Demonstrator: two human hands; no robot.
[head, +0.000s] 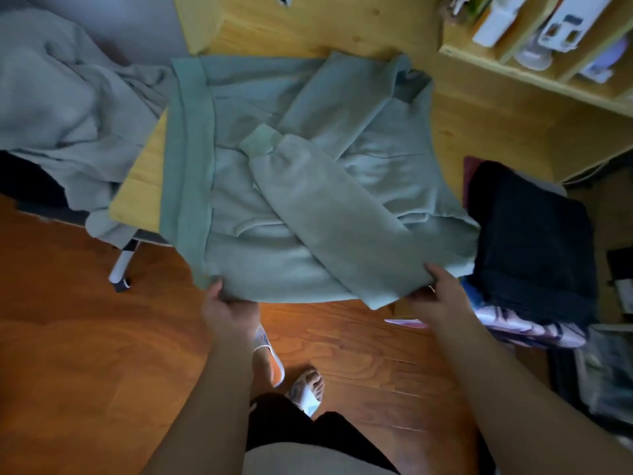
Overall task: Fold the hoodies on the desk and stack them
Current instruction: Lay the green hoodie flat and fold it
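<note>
The green hoodie (308, 180) lies spread on the small wooden table (142, 186), its sleeves already crossed over the chest, the ribbed hem band running along the left side and the hood end toward the right. Its long axis thus runs left to right across the view, and its near edge overhangs the table's front, straight ahead of the person and just within reach of both hands. The left hand (224, 305) pinches the near corner by the hem band, thumb on top of the cloth. The right hand (436, 291) grips the near edge at the sleeve and shoulder end, fingers curled under the fabric. Both arms reach forward about evenly, well apart, so neither hand is clearly nearer. The next fold likely carries this near edge away, toward the far side. A second, greyer hoodie (58, 97) lies crumpled at the left. A pile of dark folded clothes (534, 234) sits at the right.
</note>
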